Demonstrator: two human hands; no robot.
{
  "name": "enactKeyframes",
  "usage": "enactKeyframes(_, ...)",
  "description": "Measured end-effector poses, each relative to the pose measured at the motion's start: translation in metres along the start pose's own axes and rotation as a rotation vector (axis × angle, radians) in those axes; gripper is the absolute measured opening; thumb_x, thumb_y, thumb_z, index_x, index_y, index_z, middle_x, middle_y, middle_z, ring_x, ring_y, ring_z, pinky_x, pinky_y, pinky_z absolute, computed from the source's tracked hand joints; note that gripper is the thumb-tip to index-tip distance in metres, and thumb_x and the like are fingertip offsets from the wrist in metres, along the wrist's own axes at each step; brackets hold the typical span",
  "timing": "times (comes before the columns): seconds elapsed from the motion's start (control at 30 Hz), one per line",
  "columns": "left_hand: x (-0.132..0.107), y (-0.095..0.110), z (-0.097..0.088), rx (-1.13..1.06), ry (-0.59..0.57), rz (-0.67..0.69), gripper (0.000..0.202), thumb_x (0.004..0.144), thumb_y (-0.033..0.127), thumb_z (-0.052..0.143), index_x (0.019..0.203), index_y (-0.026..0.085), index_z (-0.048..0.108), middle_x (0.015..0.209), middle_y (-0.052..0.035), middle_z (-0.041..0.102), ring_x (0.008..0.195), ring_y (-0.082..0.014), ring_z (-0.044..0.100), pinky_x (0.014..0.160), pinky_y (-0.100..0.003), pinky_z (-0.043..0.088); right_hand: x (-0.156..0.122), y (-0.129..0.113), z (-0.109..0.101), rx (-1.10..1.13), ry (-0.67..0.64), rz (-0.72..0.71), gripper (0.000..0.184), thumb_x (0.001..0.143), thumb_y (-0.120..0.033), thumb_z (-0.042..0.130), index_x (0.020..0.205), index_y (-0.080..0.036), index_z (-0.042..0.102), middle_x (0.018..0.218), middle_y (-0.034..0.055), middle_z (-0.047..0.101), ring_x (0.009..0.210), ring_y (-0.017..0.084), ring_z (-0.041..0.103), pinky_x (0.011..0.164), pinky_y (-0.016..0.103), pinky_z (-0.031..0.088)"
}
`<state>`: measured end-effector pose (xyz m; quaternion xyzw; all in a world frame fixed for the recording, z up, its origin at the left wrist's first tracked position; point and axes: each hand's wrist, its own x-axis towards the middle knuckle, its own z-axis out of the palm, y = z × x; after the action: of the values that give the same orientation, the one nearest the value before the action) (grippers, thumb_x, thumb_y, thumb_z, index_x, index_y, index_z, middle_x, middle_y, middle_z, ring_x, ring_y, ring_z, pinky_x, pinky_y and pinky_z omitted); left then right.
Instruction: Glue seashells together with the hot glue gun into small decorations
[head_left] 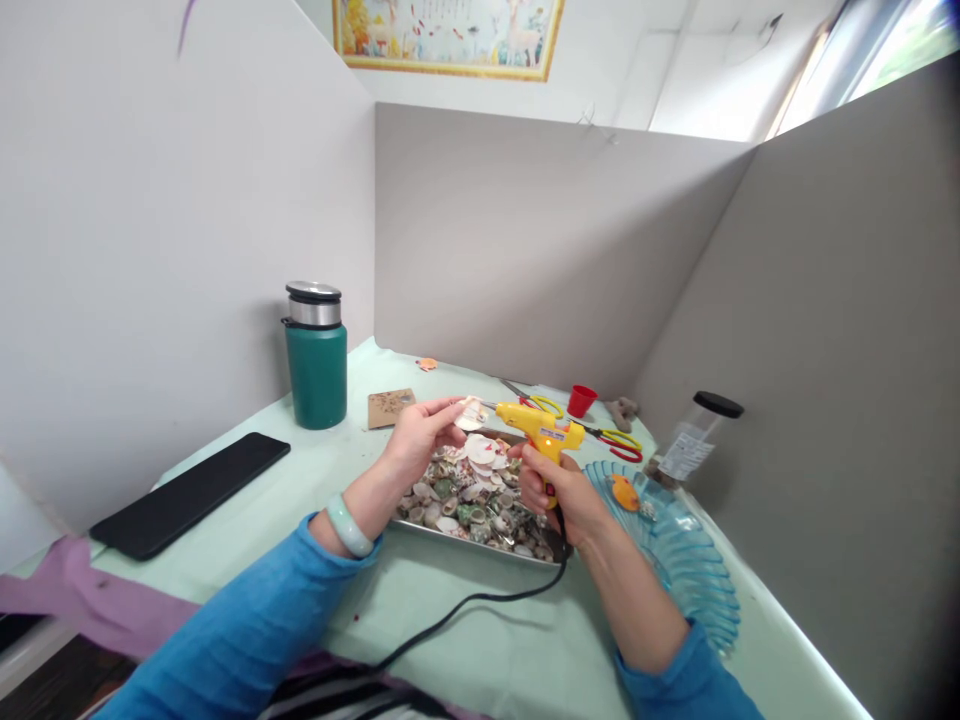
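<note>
Between the thumb and fingers of my left hand [424, 432] is a pale seashell [472, 413], held up over the far edge of a tray [480, 545]. My right hand [559, 487] grips a yellow hot glue gun [541, 428] by its handle, a finger near the trigger. The nozzle points left at the shell, touching or very close to it; I cannot tell which. Many shells [469, 495] of white, brown and green fill the tray below both hands. A black cord [480, 597] runs from the gun's handle across the table toward me.
A green flask [316, 360] and a black flat case [191, 495] stand left. Behind the tray lie brown card [391, 407], scissors [616, 440] and a red cup [581, 401]. To the right are a blue glass dish [694, 560] and a clear jar [694, 440]. Grey panels [555, 240] enclose the table.
</note>
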<state>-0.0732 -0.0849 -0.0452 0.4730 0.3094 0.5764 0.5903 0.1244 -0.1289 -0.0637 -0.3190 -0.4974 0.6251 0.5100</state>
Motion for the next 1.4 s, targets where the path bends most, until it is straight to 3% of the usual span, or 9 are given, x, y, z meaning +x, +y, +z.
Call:
enactKeyframes(0.17,0.0006,-0.0004,0.0001,-0.006,0.045,0.021,0.042,0.065,0.036,0.073,0.096,0.009,0.067,0.052,-0.0002,0.06,0.045,-0.0077,0.053,0.048,-0.019,0.043,-0.0008,-0.0005,0.0009,-0.022,-0.009,0.024,0.027,0.075,-0.04,0.066,0.084,-0.015,0.06,0.047,-0.0092,0.037,0.036,0.003,0.026,0.034,0.017,0.024)
enactKeyframes(0.53,0.0001,-0.0007,0.0004,-0.008,0.027,0.006,0.039,0.067,0.034,0.072,0.097,0.009,0.067,0.051,0.0,0.06,0.045,-0.0068,0.054,0.048,-0.017,0.044,-0.0008,-0.0011,0.0,-0.024,0.009,0.003,0.027,0.075,-0.039,0.066,0.085,-0.015,0.06,0.046,-0.0093,0.037,0.036,0.003,0.027,0.035,0.017,0.024)
enactKeyframes(0.93,0.0005,-0.0006,-0.0002,-0.007,0.044,0.036,0.04,0.063,0.033,0.074,0.096,0.011,0.068,0.071,-0.0043,0.067,0.049,-0.0075,0.056,0.051,-0.021,0.048,-0.0001,0.0,0.0011,-0.099,0.08,-0.043,0.03,0.073,-0.042,0.066,0.082,-0.014,0.059,0.046,-0.0089,0.037,0.036,0.003,0.027,0.035,0.017,0.025)
enactKeyframes(1.03,0.0003,-0.0009,-0.0003,0.0,0.052,0.046,0.041,0.063,0.033,0.074,0.097,0.011,0.068,0.072,-0.0045,0.067,0.05,-0.0077,0.057,0.052,-0.021,0.048,-0.0002,0.0008,0.0009,-0.159,0.092,-0.056,0.03,0.074,-0.043,0.066,0.069,-0.015,0.057,0.043,-0.0082,0.036,0.035,0.004,0.027,0.035,0.019,0.024)
enactKeyframes(1.13,0.0005,-0.002,-0.0002,0.036,0.058,0.074,0.042,0.063,0.032,0.074,0.099,0.01,0.068,0.073,-0.0053,0.068,0.052,-0.008,0.057,0.054,-0.021,0.049,-0.0006,0.0008,0.0022,-0.269,0.123,-0.09,0.043,0.075,-0.044,0.064,0.049,-0.017,0.045,0.039,-0.0067,0.034,0.036,0.004,0.028,0.037,0.02,0.025)
enactKeyframes(1.2,0.0005,-0.0032,0.0,0.077,0.068,0.1,0.045,0.065,0.033,0.073,0.102,0.01,0.067,0.07,-0.0055,0.067,0.052,-0.0092,0.058,0.055,-0.022,0.05,-0.0009,0.0001,0.0038,-0.336,0.15,-0.112,0.046,0.076,-0.046,0.063,0.046,-0.017,0.041,0.038,-0.0059,0.034,0.036,0.005,0.029,0.038,0.021,0.024)
enactKeyframes(1.3,0.0,-0.0049,0.0006,0.156,0.088,0.138,0.048,0.066,0.035,0.071,0.106,0.009,0.065,0.061,-0.004,0.065,0.052,-0.0108,0.058,0.054,-0.022,0.05,-0.0011,-0.0008,0.0061,-0.388,0.184,-0.123,0.039,0.075,-0.047,0.063,0.055,-0.017,0.049,0.038,-0.006,0.036,0.037,0.006,0.03,0.038,0.022,0.023)
enactKeyframes(1.4,-0.0008,-0.0054,0.001,0.221,0.103,0.168,0.049,0.068,0.037,0.069,0.107,0.008,0.065,0.056,-0.0032,0.064,0.052,-0.0114,0.059,0.055,-0.022,0.049,-0.001,-0.0003,0.0077,-0.43,0.218,-0.133,0.032,0.072,-0.047,0.065,0.075,-0.016,0.058,0.041,-0.0074,0.038,0.038,0.006,0.03,0.038,0.021,0.023)
